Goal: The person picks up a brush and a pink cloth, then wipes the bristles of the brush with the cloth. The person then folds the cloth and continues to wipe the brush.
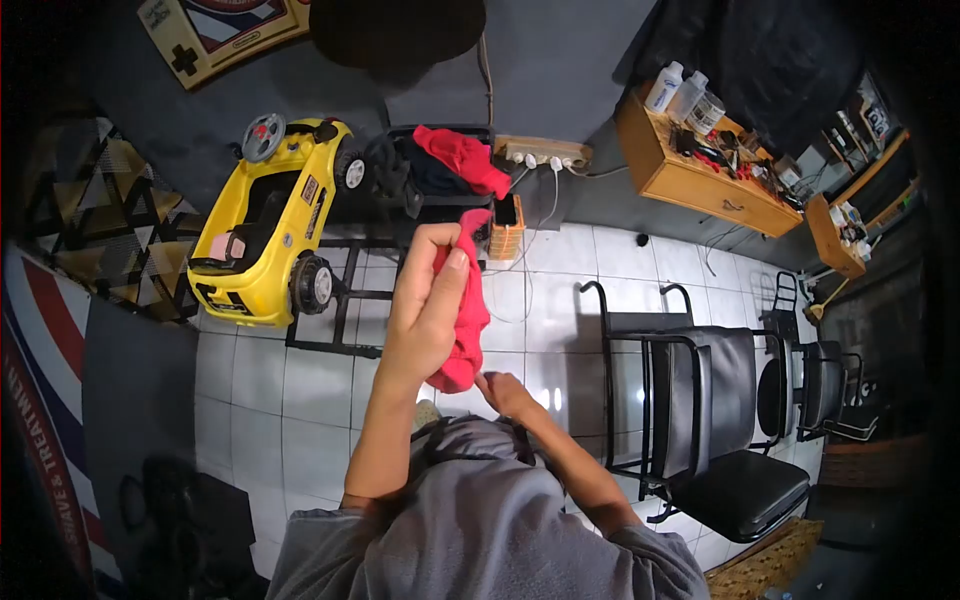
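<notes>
My left hand (428, 305) is raised in front of me, its thumb and fingers closed on the upper part of a red cloth (468, 325). The cloth hangs down in a narrow, bunched strip, and its top end sticks up past my fingers. Lower down, my right hand (508, 396) is closed with its fingertips at the bottom edge of the cloth. Past my hands, another red cloth (455, 155) lies over the side of a dark bin (440, 130), with dark cloths (400, 170) next to it.
A yellow toy car (270, 230) stands at the left by a black metal frame (340, 300). A power strip (545, 153) with plugs and cables is on the wall. At right are a cluttered wooden drawer unit (690, 185) and black chairs (720, 390) on white tiles.
</notes>
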Demonstrator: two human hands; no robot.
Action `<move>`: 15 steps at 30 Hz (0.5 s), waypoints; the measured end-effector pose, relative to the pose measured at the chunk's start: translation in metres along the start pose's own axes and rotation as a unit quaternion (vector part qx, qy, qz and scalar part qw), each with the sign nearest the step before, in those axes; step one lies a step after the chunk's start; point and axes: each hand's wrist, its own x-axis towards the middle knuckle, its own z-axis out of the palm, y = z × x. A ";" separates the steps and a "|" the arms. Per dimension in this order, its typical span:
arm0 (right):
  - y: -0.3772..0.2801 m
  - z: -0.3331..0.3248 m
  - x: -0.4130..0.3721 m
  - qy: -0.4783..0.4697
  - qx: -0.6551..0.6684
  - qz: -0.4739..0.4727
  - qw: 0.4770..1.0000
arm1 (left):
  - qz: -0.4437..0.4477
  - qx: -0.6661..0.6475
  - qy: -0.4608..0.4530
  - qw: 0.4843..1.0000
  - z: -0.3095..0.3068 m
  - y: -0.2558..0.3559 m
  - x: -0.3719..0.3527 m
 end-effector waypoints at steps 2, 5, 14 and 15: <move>0.044 0.037 0.003 -0.125 -0.051 0.065 0.989 | -0.042 -0.076 0.012 0.996 -0.004 0.015 -0.005; 0.133 0.093 0.001 -0.212 -0.100 0.094 0.967 | -0.047 -0.114 0.043 0.991 -0.016 0.017 -0.011; 0.129 0.054 -0.011 0.071 -0.022 0.155 0.985 | -0.081 -0.128 0.136 0.979 -0.020 0.002 -0.022; 0.077 0.006 -0.009 0.151 0.048 0.140 0.977 | -0.084 -0.121 0.137 0.980 -0.017 -0.003 -0.022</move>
